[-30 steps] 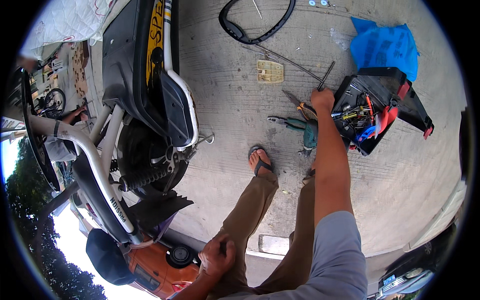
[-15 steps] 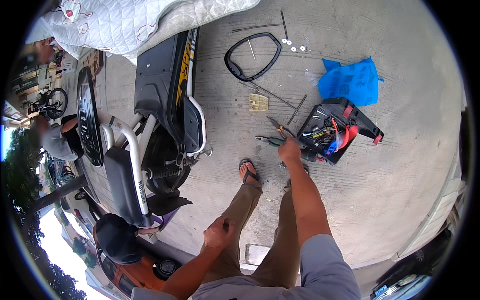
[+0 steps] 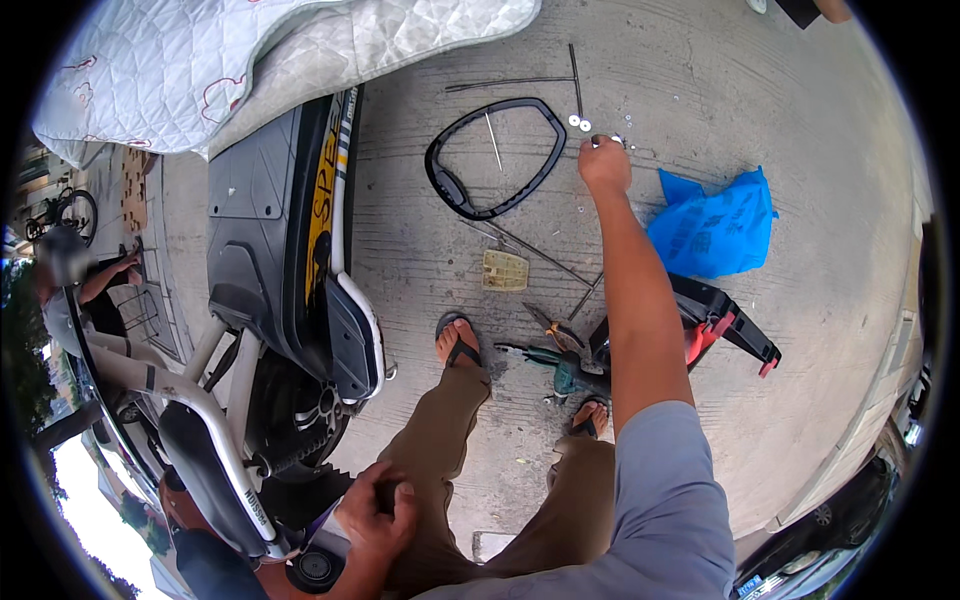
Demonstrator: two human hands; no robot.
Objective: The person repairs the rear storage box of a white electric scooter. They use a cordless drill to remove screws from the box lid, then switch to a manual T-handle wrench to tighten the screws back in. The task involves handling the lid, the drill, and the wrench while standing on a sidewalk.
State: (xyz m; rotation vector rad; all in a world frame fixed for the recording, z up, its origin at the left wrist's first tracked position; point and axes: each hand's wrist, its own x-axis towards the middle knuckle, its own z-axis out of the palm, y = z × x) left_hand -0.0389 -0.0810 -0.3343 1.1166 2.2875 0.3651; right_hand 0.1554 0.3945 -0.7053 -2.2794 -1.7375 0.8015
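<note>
My right hand (image 3: 606, 163) reaches far forward over the concrete, with its fingers closed at the ground. Something whitish shows by the fingertips, too small to make out. Just left of them lie two white washers (image 3: 580, 123), and small loose bits are scattered to the right. My left hand (image 3: 377, 510) is curled closed by my left thigh, and what it may hold is hidden. Under my right forearm is the open black toolbox (image 3: 735, 325), its contents mostly covered. Orange-handled pliers (image 3: 556, 330) and green-handled pliers (image 3: 525, 354) lie beside it.
A black ring-shaped frame (image 3: 552, 115), long T-shaped rods (image 3: 575, 75) and a yellowish plastic piece (image 3: 505, 271) lie ahead. A blue bag (image 3: 712, 225) is at the right. A motor scooter (image 3: 265, 210) with a quilted cover (image 3: 380, 50) stands left. A person (image 3: 95, 300) sits beyond it.
My right hand has moved forward from the pliers beside the toolbox to the washers. My left hand has come lower and leftward in view, still curled. The view has shifted.
</note>
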